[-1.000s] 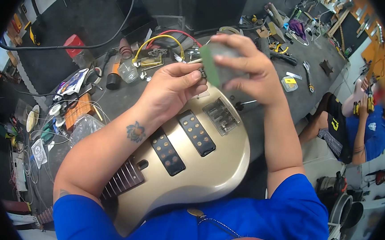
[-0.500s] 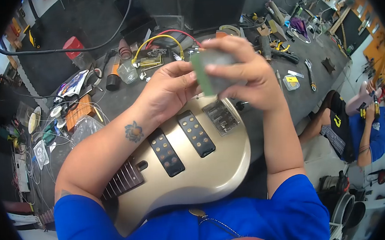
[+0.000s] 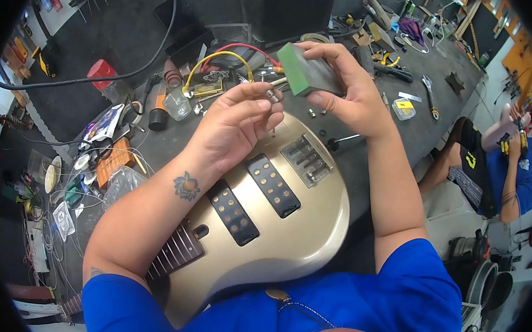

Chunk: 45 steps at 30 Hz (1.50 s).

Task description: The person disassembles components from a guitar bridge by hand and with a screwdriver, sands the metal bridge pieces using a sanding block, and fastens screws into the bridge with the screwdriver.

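Observation:
My left hand point(image 3: 235, 122) pinches a small metal part point(image 3: 273, 96) between thumb and fingertips, above the upper edge of a gold guitar body point(image 3: 302, 237). To its right, my right hand point(image 3: 350, 89) grips a block point(image 3: 306, 69) with a green edge and grey faces, thumb below and fingers above. The block and the metal part are apart. Two black pickups point(image 3: 275, 185) and a metal bridge point(image 3: 308, 160) are set in the guitar, which lies below my hands. Its neck point(image 3: 176, 251) passes under my left forearm.
Small metal pieces point(image 3: 312, 112) and a screwdriver point(image 3: 343, 139) lie beyond the guitar. Yellow and red cables point(image 3: 228, 51), a glass jar point(image 3: 178, 104), a wooden block point(image 3: 114, 161) and a wrench point(image 3: 430, 98) are on the bench. Another person point(image 3: 519, 173) sits at the right.
The block has moved from beside my left fingertips up and to the right, tilting to show its green edge. The metal part in my left hand now shows clearly.

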{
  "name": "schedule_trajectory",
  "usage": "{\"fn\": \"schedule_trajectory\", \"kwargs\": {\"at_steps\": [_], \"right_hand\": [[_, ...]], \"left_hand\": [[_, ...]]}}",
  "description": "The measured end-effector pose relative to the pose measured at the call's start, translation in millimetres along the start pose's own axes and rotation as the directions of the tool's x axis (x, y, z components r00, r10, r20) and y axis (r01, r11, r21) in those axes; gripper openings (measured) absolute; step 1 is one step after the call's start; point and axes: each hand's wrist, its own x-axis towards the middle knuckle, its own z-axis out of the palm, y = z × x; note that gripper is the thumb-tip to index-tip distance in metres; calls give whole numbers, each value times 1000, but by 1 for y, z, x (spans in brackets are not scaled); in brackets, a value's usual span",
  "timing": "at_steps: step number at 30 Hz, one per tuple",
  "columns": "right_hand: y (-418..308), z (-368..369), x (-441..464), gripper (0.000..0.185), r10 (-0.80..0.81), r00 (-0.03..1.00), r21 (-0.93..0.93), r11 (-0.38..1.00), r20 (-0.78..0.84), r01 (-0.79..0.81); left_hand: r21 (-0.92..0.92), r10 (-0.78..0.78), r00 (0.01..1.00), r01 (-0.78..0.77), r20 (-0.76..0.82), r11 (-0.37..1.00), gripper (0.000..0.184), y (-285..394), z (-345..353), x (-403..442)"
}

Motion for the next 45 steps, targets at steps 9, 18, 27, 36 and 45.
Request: {"fn": "schedule_trajectory", "kwargs": {"at_steps": [9, 18, 27, 36, 45], "right_hand": [[-3, 8, 2, 58, -72, 993, -274, 957, 90, 95], [-5, -2, 7, 61, -165, 982, -351, 917, 97, 189], [-26, 5, 5, 59, -234, 960, -268, 925, 151, 268], [-37, 20, 5, 59, -292, 909, -264, 890, 297, 372], [-14, -1, 7, 54, -219, 960, -349, 898, 173, 268]], "left_hand": [[26, 48, 999, -48, -4, 999, 27, -5, -8, 4], [-17, 38, 996, -36, 85, 999, 23, -3, -6, 3], [6, 42, 999, -42, 16, 999, 22, -5, -4, 2], [11, 66, 998, -65, -8, 998, 19, -5, 3, 1], [-6, 42, 999, -42, 28, 999, 19, -5, -6, 0]]}}
